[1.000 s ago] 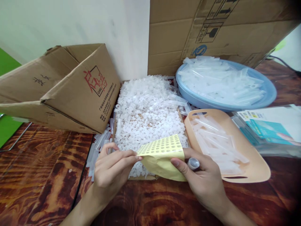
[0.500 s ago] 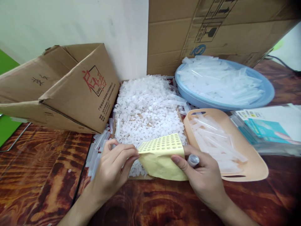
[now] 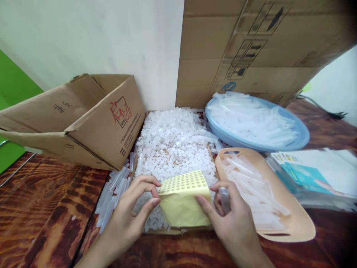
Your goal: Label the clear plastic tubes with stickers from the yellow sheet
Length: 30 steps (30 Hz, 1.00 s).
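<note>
A yellow sticker sheet (image 3: 184, 210) with rows of small round grey dots is bent over above the white pieces, its dotted part on top. My right hand (image 3: 237, 219) grips it at the right edge, thumb in front and fingers behind. A small translucent greyish tube (image 3: 224, 200) also sticks out between the fingers of that hand. At the sheet's left edge is my left hand (image 3: 136, 212), thumb and index finger apart; the index fingertip is close to the corner, and I cannot tell if it touches.
Small white plastic pieces (image 3: 178, 149) fill a shallow carton in the middle. Clear tubes lie in a blue basin (image 3: 256, 145), a peach tray (image 3: 295, 219) and loose at left. An open cardboard box (image 3: 106, 123) stands left, a large carton (image 3: 203, 48) behind, plastic-wrapped packs (image 3: 315, 178) right.
My left thumb and fingers have come apart from their pinch on the sheet's corner. The sheet and right hand sit slightly further left, and the whole view has shifted upward.
</note>
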Each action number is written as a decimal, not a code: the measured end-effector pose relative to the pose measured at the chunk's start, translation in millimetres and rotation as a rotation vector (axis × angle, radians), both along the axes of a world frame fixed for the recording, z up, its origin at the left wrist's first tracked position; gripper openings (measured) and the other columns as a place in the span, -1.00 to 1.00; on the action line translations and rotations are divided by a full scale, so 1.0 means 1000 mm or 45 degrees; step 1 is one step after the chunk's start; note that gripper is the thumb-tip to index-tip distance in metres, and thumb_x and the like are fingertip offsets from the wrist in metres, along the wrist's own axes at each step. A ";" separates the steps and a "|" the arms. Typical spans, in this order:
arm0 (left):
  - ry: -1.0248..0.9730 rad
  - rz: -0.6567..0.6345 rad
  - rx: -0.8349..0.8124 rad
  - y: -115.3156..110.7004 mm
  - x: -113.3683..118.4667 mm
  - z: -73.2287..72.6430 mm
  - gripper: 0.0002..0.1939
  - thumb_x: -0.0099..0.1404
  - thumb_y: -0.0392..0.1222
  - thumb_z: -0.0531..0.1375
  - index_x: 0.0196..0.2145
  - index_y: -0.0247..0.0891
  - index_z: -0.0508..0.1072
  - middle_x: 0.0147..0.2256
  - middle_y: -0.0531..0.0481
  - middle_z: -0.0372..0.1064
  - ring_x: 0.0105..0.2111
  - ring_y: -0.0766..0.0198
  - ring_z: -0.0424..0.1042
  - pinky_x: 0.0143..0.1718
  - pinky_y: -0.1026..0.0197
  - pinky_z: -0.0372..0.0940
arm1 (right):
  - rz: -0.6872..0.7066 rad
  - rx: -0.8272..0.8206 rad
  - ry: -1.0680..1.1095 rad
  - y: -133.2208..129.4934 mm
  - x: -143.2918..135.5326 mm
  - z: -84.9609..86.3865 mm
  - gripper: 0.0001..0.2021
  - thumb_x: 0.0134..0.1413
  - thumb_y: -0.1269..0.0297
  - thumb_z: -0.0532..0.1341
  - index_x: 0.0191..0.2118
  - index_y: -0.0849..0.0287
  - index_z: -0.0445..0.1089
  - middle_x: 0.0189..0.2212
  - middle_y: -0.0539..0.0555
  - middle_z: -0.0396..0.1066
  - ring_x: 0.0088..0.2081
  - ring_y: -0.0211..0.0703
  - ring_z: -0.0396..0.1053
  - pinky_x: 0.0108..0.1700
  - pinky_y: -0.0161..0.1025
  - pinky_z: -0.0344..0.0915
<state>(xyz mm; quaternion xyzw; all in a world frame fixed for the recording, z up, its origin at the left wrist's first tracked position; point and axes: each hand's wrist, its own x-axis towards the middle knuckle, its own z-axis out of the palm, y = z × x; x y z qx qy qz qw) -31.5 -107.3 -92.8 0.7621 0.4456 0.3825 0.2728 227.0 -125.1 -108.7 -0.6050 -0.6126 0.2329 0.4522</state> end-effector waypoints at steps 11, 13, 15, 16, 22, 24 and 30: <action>-0.280 -0.208 -0.313 -0.017 0.015 0.015 -0.88 0.43 -0.16 0.27 -0.30 -0.17 0.52 -0.06 -0.18 0.46 0.00 0.03 0.49 0.08 0.01 0.43 | 0.710 0.335 -0.148 -0.016 -0.017 0.005 -0.83 0.34 0.53 0.09 -0.10 0.14 0.33 -0.41 0.02 0.41 -0.45 -0.17 0.37 -0.38 -0.23 0.28; -0.299 -0.245 -0.366 -0.019 0.017 0.015 -0.90 0.43 -0.18 0.28 -0.30 -0.16 0.52 -0.05 -0.16 0.45 0.01 0.05 0.48 0.11 0.00 0.42 | 0.771 0.213 -0.119 -0.014 -0.021 0.003 -0.85 0.37 0.50 0.07 -0.18 0.13 0.31 -0.43 0.01 0.38 -0.45 -0.19 0.34 -0.38 -0.24 0.24; -0.309 -0.270 -0.414 -0.020 0.018 0.015 -0.93 0.42 -0.22 0.28 -0.28 -0.15 0.52 -0.04 -0.12 0.44 0.03 0.08 0.47 0.14 0.02 0.39 | 0.821 0.178 -0.119 -0.012 -0.023 0.001 -0.85 0.38 0.49 0.06 -0.22 0.13 0.30 -0.42 0.01 0.37 -0.43 -0.18 0.33 -0.37 -0.23 0.23; -0.317 -0.279 -0.437 -0.020 0.019 0.014 -0.93 0.42 -0.24 0.28 -0.27 -0.14 0.52 -0.03 -0.10 0.43 0.04 0.10 0.46 0.16 0.04 0.37 | 0.837 0.175 -0.130 -0.011 -0.023 0.001 -0.84 0.38 0.49 0.05 -0.22 0.13 0.30 -0.43 0.01 0.36 -0.42 -0.17 0.32 -0.37 -0.23 0.22; -0.332 -0.285 -0.508 -0.017 0.020 0.011 -0.94 0.42 -0.25 0.29 -0.26 -0.12 0.53 -0.02 -0.06 0.41 0.05 0.13 0.44 0.19 0.05 0.30 | 0.872 0.215 -0.213 -0.009 -0.022 0.001 -0.82 0.34 0.53 0.04 -0.18 0.16 0.33 -0.44 0.02 0.35 -0.43 -0.15 0.32 -0.38 -0.22 0.21; -0.324 -0.281 -0.513 -0.018 0.020 0.011 -0.94 0.42 -0.25 0.29 -0.27 -0.13 0.53 -0.01 -0.06 0.41 0.05 0.12 0.44 0.20 0.04 0.29 | 0.885 0.240 -0.228 -0.010 -0.023 0.000 -0.83 0.33 0.54 0.05 -0.20 0.16 0.32 -0.45 0.02 0.35 -0.43 -0.15 0.31 -0.39 -0.21 0.20; -0.302 -0.293 -0.543 -0.019 0.019 0.011 -0.93 0.42 -0.26 0.29 -0.26 -0.13 0.52 0.00 -0.05 0.40 0.05 0.15 0.44 0.17 0.11 0.29 | 0.919 0.301 -0.231 -0.011 -0.022 0.000 -0.81 0.26 0.60 0.05 -0.22 0.16 0.29 -0.45 0.00 0.31 -0.45 -0.17 0.27 -0.40 -0.21 0.17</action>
